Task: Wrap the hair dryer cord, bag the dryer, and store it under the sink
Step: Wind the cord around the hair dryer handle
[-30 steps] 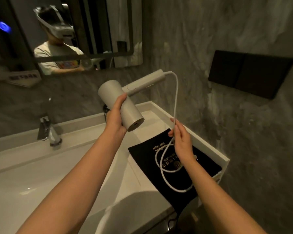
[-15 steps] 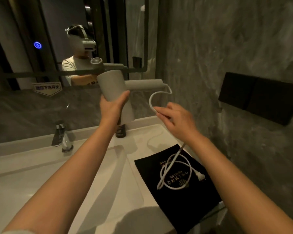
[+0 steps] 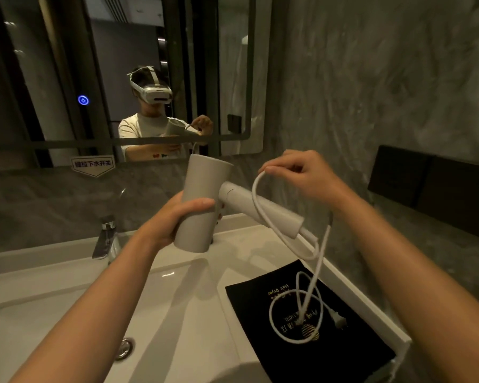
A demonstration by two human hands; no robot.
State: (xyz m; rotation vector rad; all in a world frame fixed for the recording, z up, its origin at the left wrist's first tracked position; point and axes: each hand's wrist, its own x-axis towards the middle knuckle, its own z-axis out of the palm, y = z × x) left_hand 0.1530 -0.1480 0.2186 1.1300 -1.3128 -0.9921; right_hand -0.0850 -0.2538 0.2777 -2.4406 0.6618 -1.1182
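Observation:
My left hand (image 3: 177,219) grips the barrel of the pale grey hair dryer (image 3: 205,189), held upright above the counter with its handle pointing right. My right hand (image 3: 302,175) pinches the white cord (image 3: 260,205) and holds a loop of it over the handle. The rest of the cord hangs down and coils, with its plug (image 3: 338,320), on a flat black bag (image 3: 310,322) with gold lettering that lies on the counter's right end.
A white basin (image 3: 67,313) with a drain lies lower left, with a chrome tap (image 3: 107,236) behind it. A mirror (image 3: 122,78) fills the back wall. A dark wall panel (image 3: 432,189) is on the right. The counter edge (image 3: 371,299) runs beside the bag.
My right hand rose from the bag to above the dryer handle, drawing the cord up into a loop across it. The dryer turned so its handle points right and down.

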